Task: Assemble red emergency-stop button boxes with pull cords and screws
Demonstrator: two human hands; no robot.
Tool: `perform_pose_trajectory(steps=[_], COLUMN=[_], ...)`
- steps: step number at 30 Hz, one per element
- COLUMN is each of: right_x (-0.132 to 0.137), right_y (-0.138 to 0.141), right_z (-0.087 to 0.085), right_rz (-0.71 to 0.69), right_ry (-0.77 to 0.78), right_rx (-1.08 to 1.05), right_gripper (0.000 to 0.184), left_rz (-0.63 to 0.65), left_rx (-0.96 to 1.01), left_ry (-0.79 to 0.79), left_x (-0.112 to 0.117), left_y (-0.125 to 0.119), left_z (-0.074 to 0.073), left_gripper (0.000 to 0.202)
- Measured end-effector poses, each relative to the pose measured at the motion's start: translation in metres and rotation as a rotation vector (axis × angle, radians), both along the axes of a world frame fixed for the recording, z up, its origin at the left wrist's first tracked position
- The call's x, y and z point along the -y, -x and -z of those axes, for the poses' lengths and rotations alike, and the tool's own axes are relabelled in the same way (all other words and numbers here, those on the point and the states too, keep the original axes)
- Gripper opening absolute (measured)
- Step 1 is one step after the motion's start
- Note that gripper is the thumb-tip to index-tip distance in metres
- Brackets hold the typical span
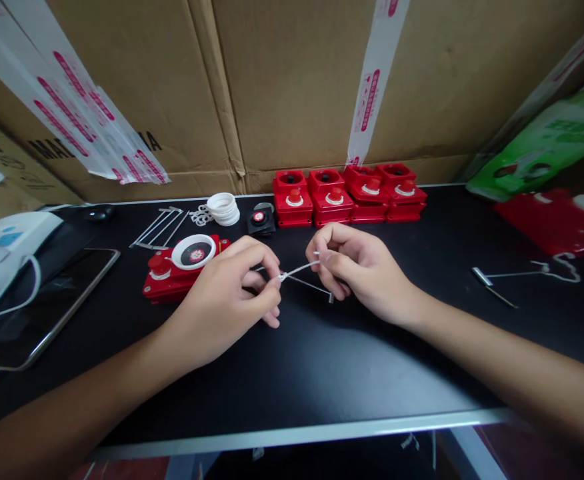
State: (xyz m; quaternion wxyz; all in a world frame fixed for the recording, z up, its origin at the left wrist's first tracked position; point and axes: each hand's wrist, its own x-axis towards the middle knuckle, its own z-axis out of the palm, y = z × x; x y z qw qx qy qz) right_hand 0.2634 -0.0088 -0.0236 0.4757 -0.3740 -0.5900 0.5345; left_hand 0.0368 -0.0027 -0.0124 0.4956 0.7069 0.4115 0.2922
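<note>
Cardboard (292, 87): the whole top of the frame is filled, with strips of printed tape (370, 87) stuck on it.
Black table (372, 373): the middle and bottom are taken up, and a pale edge is shown along the lower frame.
Green packet (547, 143): set at a slant, upper right.
Phone (47, 313): laid face up at the left, screen dark.
Four red boxes (328, 215): lined up just above and right of centre, by the cardboard.
Right-hand red part (542, 223): placed at the right edge, blurred.
Left hand (232, 287): held at centre; thumb and forefinger are pressed together on white string (299, 269) and, at the same spot, on one end of a thin metal rod (312, 286).
Right hand (359, 270): held right of centre; the string is pinched between thumb and forefinger, a short end left poking out above.
Single red box (172, 287): topped by a white ring, left of centre — partly hidden by the left hand.
Metal frames (159, 230): grouped left of centre, above the single box.
White rings (223, 209): stacked above centre-left, beside loose cord (199, 215).
Rod and string: stretched between the hands at mid-frame — the rod slanted down to a small crosspiece, the string drawn fairly straight.
</note>
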Motion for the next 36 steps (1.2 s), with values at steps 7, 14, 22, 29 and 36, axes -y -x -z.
perform_pose_trajectory(steps=[7, 14, 22, 29, 36], right_x=[-0.002, 0.008, 0.006, 0.001, 0.003], right_y=[-0.002, -0.002, -0.001, -0.004, 0.000], right_z=[0.003, -0.002, 0.001, 0.001, 0.004], right_rz=[0.057, 0.059, -0.009, -0.157, -0.156], right_ry=[-0.020, -0.388, -0.463, -0.278, -0.196], right_rx=[0.104, 0.399, 0.429, 0.425, 0.372], right_gripper=[0.014, 0.011, 0.013, 0.007, 0.009], left_rz=[0.025, 0.028, 0.047, 0.069, 0.036], left_rx=[0.014, -0.010, -0.058, -0.165, -0.175], left_ry=[0.012, -0.007, -0.040, -0.104, -0.216], left_x=[0.001, 0.003, 0.003, 0.001, 0.003], left_y=[0.000, 0.001, 0.000, 0.000, -0.004], left_z=[0.000, -0.002, -0.004, -0.004, -0.006], left_gripper=[0.013, 0.008, 0.009, 0.008, 0.002])
